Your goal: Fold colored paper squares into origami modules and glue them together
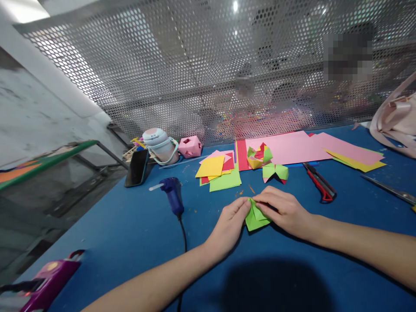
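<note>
A partly folded sheet of green paper [256, 222] lies low over the blue table between my two hands. My left hand [231, 221] pinches its left edge, thumb on top near the upper corner. From the other side, my right hand [287, 211] grips the right part and upper corner, fingers curled over a raised fold. Just beyond my fingers sits a folded green paper piece [275, 172] with pink and red showing below. Behind it is a folded paper piece [259, 156] in yellow, green and red.
A stack of coloured paper squares [211, 167] and larger pink sheets [286, 149] lie at the back. Left stand a blue glue gun [173, 197], phone [137, 168], bottle [161, 146] and pink paper polyhedron [190, 147]. Right lie a red cutter [320, 183] and scissors [391, 190]. A perforated metal screen [195, 56] rises behind.
</note>
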